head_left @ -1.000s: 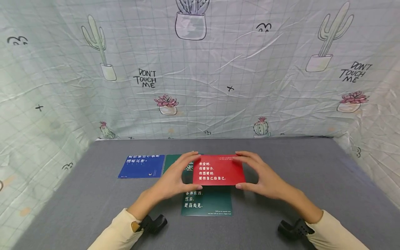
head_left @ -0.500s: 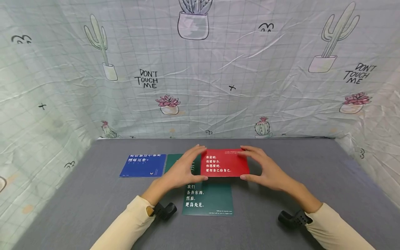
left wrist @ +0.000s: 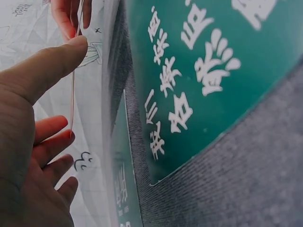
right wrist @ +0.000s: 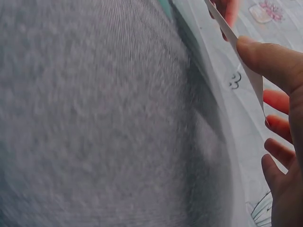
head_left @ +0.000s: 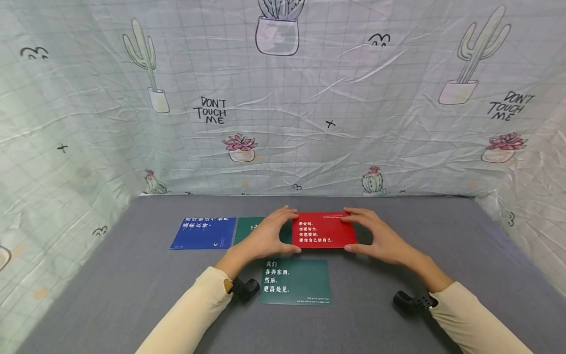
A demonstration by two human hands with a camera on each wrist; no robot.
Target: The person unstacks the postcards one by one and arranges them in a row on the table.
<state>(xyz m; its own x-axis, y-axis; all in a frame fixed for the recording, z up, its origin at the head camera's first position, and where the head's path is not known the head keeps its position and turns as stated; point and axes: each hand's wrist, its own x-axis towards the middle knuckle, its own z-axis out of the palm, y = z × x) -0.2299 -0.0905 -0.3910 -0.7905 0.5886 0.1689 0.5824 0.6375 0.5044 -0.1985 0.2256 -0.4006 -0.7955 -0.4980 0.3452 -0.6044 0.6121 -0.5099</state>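
In the head view, a rectangular red paper card with white print (head_left: 324,230) is beyond the rectangular dark-green paper card (head_left: 296,284) and slightly to its right. The left hand (head_left: 267,233) pinches its left end, thumb at the near edge, fingers at the far one; the right hand (head_left: 384,241) grips the right end likewise. Holding by the edges probably helps level it and leaves its print mostly uncovered. Beyond the dark-green card, leftward, lie a rectangular blue paper card (head_left: 204,234) and a second green paper card (head_left: 244,230), partly behind the left hand.

In the left wrist view, the red card appears edge-on between thumb and fingertips, apparently raised above the grey fabric tabletop (head_left: 362,314).

In the right wrist view, thumb and fingertips clasp its opposite edges, its pale underside showing.
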